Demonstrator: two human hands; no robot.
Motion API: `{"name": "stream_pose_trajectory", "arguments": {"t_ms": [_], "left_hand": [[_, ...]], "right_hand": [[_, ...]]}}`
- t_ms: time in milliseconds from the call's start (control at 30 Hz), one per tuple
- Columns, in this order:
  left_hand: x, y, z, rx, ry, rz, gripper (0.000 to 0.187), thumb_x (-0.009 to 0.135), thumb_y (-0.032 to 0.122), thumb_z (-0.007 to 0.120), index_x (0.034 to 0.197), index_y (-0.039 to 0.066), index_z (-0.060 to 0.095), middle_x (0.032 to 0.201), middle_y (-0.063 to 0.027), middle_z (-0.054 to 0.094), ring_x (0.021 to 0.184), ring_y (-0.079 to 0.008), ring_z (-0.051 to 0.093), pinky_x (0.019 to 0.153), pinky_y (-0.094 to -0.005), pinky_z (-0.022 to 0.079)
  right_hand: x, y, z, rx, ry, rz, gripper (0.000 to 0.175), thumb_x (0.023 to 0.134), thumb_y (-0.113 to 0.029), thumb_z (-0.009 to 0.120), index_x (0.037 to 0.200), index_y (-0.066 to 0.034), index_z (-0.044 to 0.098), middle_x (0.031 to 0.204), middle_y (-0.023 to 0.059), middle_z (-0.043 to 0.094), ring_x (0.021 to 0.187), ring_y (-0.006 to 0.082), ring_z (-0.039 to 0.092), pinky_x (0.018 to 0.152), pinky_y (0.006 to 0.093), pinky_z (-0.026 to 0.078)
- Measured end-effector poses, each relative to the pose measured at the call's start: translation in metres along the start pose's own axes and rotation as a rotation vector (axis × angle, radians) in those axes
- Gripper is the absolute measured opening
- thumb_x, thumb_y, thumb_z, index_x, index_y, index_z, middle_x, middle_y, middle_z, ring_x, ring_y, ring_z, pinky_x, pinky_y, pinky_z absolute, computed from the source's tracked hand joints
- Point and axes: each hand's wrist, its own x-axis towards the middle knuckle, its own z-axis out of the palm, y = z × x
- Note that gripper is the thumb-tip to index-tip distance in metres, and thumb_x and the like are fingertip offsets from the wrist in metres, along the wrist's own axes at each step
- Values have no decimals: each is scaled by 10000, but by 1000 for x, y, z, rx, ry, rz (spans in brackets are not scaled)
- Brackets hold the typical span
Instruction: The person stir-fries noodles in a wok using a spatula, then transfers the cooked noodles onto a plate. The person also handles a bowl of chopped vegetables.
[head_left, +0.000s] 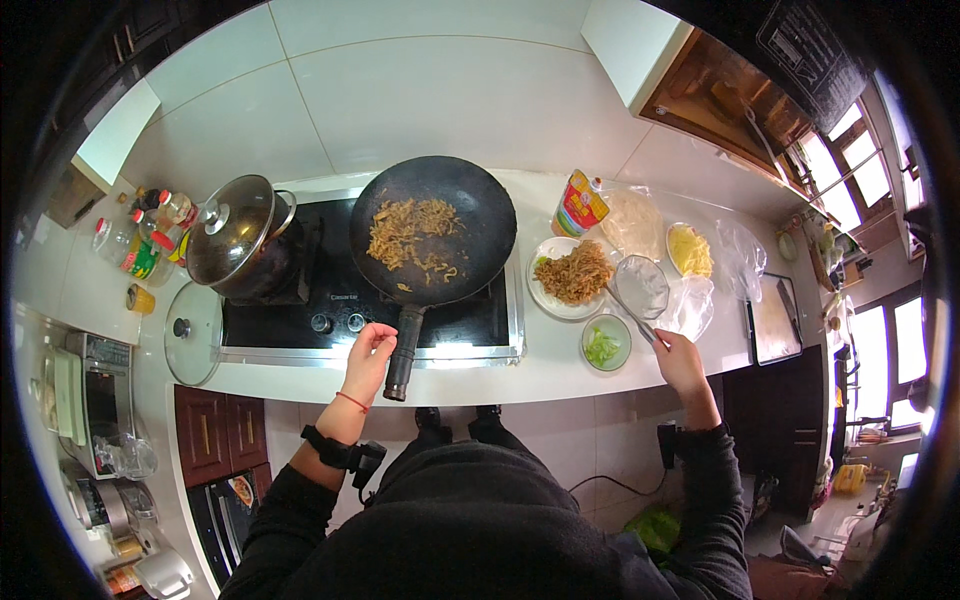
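Observation:
In my right hand (677, 361) is the handle of a metal utensil (634, 315), whose far end meets the heap of browned shredded food (576, 273) on a white plate (556, 307). My left hand (372, 351) hovers by the handle (406, 352) of a black wok (480, 202), fingers curled and thumb near the index finger; whether it touches the handle is unclear. Cooked shreds (409, 232) lie in the wok on the cooktop. Below the plate stands a small bowl of chopped green pieces (601, 346), and beyond it a dish of yellow shreds (690, 250).
A lidded pot (240, 247) sits left of the wok, with a glass lid (193, 334) on the counter and several bottles (150, 232) behind. On the right are a seasoning pouch (580, 204), plastic bags (739, 259) and a cutting board with a knife (775, 319).

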Motion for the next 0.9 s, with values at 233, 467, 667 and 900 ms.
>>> {"name": "stream_pose_trajectory", "arguments": {"t_ms": [233, 467, 667, 900], "left_hand": [[1, -5, -1, -58, 18, -49, 97, 840, 57, 550, 936, 46, 562, 868, 12, 537, 815, -79, 471, 777, -211, 387], [0, -4, 0, -49, 4, -30, 97, 838, 63, 550, 932, 43, 561, 878, 7, 539, 834, -86, 478, 798, -215, 387], [-1, -5, 2, -59, 12, -32, 130, 830, 53, 561, 959, 47, 547, 899, -4, 530, 852, -98, 476, 813, -227, 389], [-4, -8, 4, -22, 22, -39, 260, 832, 77, 582, 1071, 72, 481, 959, -27, 478, 868, -113, 466, 803, -238, 399]], "right_hand": [[-12, -42, -10, -363, 51, -21, 368, 834, -224, 542, 1174, -82, 540, 878, 178, 636, 849, 346, 609, 744, 438, 475], [-21, -51, -17, -548, 173, -77, 397, 841, -168, 533, 1235, -132, 503, 756, 133, 609, 710, 311, 617, 642, 435, 485], [-27, -45, -11, -537, 156, -70, 442, 789, -127, 598, 1222, -175, 516, 769, 147, 593, 736, 337, 592, 646, 455, 467], [-31, -46, -30, -425, 146, -97, 430, 802, -157, 581, 1227, -186, 529, 779, 149, 596, 747, 347, 599, 686, 439, 480]]}}
